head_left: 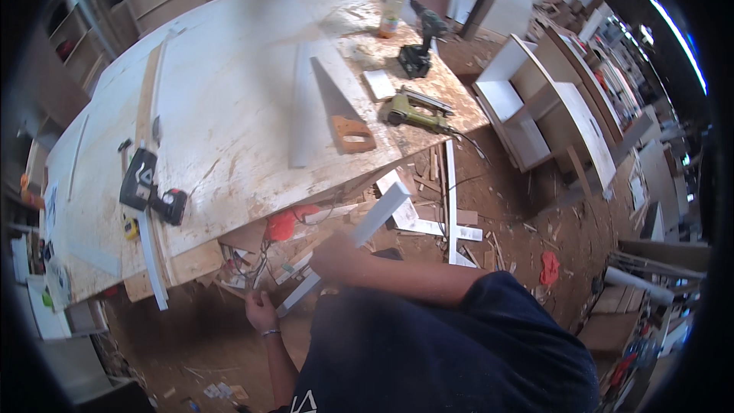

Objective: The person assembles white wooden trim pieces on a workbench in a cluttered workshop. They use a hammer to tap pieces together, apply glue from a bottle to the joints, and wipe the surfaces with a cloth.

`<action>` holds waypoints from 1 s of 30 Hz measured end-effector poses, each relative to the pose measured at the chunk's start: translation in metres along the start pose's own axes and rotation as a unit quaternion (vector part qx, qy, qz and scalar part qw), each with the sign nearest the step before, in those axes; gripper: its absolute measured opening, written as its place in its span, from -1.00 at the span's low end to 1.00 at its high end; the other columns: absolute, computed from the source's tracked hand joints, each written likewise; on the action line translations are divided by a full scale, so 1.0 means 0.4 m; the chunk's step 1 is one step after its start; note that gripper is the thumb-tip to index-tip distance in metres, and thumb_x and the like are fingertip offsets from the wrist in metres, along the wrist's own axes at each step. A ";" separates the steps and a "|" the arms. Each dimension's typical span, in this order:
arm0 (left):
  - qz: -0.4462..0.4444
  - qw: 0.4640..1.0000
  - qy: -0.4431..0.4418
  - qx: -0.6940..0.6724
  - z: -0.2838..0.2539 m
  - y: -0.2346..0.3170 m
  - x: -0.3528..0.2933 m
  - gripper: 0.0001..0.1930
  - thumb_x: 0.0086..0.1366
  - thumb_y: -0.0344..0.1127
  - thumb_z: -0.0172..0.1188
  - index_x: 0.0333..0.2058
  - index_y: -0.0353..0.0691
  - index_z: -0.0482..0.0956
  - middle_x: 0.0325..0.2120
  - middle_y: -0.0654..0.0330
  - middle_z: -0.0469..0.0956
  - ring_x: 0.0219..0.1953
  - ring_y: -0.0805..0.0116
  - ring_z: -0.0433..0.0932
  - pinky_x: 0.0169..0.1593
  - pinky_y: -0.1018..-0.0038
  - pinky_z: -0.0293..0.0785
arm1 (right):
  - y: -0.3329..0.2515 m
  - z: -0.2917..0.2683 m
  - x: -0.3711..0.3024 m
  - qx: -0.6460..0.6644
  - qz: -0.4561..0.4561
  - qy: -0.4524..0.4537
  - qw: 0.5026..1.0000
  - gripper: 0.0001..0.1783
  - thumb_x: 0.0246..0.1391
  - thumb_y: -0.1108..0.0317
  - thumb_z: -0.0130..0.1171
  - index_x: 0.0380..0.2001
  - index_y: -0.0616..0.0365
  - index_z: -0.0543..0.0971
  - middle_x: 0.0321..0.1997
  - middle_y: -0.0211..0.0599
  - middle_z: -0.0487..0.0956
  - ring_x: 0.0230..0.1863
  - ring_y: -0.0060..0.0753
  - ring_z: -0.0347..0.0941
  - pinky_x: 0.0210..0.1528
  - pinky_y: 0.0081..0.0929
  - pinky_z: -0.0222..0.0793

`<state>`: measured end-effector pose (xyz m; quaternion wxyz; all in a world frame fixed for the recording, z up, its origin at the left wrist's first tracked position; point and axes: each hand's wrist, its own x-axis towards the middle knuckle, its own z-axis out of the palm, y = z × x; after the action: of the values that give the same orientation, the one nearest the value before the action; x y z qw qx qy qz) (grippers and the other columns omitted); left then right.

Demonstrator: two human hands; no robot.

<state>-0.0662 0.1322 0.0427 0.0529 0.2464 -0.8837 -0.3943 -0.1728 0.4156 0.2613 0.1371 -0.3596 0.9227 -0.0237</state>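
The right hand [335, 258], blurred, grips a white strip [380, 215]; the left hand [261, 311] curls near its lower end, whether its fingers pinch anything unclear.

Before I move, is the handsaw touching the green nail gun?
Apart: the head view shows a narrow patch of tabletop between the handle of the handsaw and the green nail gun.

An open pale cabinet [579, 118] sits on brown floor [501, 203] (thoroughly littered).
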 end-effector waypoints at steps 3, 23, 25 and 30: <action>0.174 0.969 -0.141 -0.107 -0.008 0.285 0.029 -0.56 0.35 -0.24 0.36 0.15 -0.26 0.55 -0.21 0.00 0.69 -0.19 0.09 0.69 -0.06 0.21 0.60 | 0.006 0.034 -0.001 0.040 0.025 0.030 0.998 -0.87 -0.10 0.26 0.33 -0.56 0.03 0.75 -0.51 -0.27 0.70 -0.38 -0.22 0.70 -0.29 -0.20 0.57; 0.278 0.824 -0.420 -0.259 0.218 0.857 -0.144 -0.57 0.66 -0.07 -0.12 0.07 -0.34 0.52 -0.02 0.06 0.56 0.03 0.30 0.52 0.15 0.33 0.42 | 0.133 -0.116 -0.520 0.270 0.290 0.420 0.816 -0.56 0.22 0.25 0.27 0.13 0.12 0.53 0.01 -0.07 0.55 0.14 0.02 0.51 0.15 -0.10 0.47; 0.252 0.798 -0.468 -0.285 0.207 0.927 -0.213 -0.60 0.66 -0.13 -0.10 0.12 -0.35 0.51 0.00 0.07 0.56 0.07 0.29 0.52 0.17 0.31 0.45 | 0.179 -0.087 -0.527 0.260 0.279 0.410 0.829 -0.54 0.24 0.22 0.28 0.16 0.11 0.53 0.07 -0.02 0.55 0.19 0.06 0.48 0.21 -0.09 0.44; 0.068 0.743 -0.555 -0.368 0.252 0.967 -0.318 -0.57 0.60 -0.23 0.04 0.29 -0.36 0.39 0.08 0.07 0.57 0.10 0.34 0.58 0.14 0.38 0.58 | 0.239 -0.046 -0.642 0.347 0.245 0.327 0.844 -0.42 0.21 0.21 0.33 0.28 -0.06 0.47 0.09 0.02 0.62 0.17 0.20 0.51 0.23 0.00 0.42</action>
<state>-0.1364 0.4803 0.2665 -0.3332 -0.1155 -0.5579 -0.7513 -0.0598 0.6576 0.3260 -0.0551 -0.0217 0.9036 -0.4242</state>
